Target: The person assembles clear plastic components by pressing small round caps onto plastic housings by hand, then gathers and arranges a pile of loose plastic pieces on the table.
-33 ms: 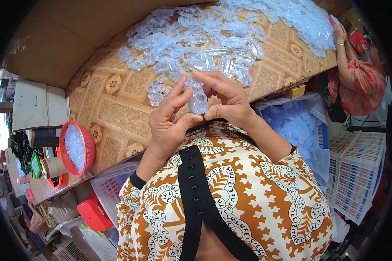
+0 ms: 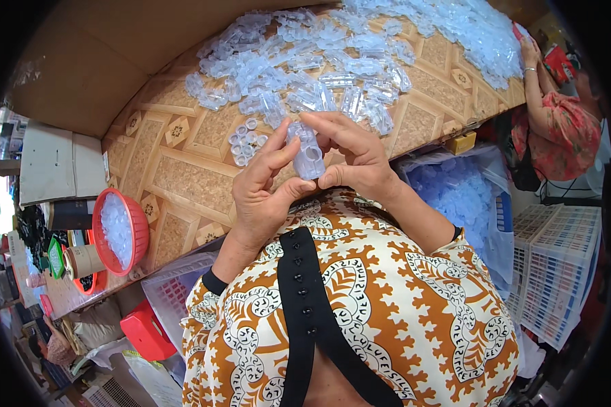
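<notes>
Both hands (image 2: 312,169) pinch one clear plastic piece (image 2: 309,152).

Red basket (image 2: 141,224) (full), white crates (image 2: 557,271).
</notes>
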The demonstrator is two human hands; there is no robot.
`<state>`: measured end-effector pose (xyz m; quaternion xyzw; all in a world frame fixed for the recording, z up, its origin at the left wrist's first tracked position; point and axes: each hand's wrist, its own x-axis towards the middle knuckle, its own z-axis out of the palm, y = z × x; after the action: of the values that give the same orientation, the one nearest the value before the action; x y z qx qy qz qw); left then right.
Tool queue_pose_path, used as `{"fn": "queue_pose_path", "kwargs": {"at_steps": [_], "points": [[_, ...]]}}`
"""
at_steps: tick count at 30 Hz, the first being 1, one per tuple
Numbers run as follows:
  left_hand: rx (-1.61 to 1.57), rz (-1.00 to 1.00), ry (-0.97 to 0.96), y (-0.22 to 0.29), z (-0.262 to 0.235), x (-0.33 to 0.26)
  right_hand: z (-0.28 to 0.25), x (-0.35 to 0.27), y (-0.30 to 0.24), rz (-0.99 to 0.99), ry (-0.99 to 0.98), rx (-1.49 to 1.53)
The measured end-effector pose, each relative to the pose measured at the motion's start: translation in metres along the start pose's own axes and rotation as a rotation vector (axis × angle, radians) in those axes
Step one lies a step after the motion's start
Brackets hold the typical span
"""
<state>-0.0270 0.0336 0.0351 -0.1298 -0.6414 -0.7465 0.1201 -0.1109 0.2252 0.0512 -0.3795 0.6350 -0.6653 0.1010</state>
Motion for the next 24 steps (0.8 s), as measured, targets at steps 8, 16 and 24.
{"fn": "queue_pose_path", "kwargs": {"at_steps": [8,16,24], "points": [[-0.068,0.034,-0.004,-0.001,-0.001,-0.003,0.010,-0.001,0.000,-0.064,0.028,-0.097],[-0.150,-0.063,0.025,0.006,0.001,-0.002,0.006,0.001,0.012,-0.042,-0.002,-0.034],[-0.103,0.006,0.006,0.001,-0.003,-0.005,0.011,0.000,0.000,-0.042,-0.026,-0.189]]}}
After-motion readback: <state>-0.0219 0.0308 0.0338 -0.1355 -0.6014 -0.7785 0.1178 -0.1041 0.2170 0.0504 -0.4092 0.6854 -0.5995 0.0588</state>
